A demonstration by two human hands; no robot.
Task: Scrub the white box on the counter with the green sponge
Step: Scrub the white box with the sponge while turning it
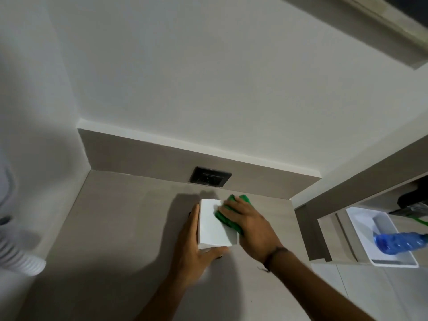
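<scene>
Your left hand [192,246] clamps the white box [214,224] at its left side and near corner, pinning it to the bench [120,228]. Your right hand [249,225] presses the green sponge [228,213] flat against the box's right edge, so you are mid-scrub. Next, drag the sponge across the top; the far faces probably still need passes, though blur hides them.

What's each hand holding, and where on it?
Left hand grips the white box by its left side and near bottom edge. Right hand presses flat on the green sponge, against the box's right side.
</scene>
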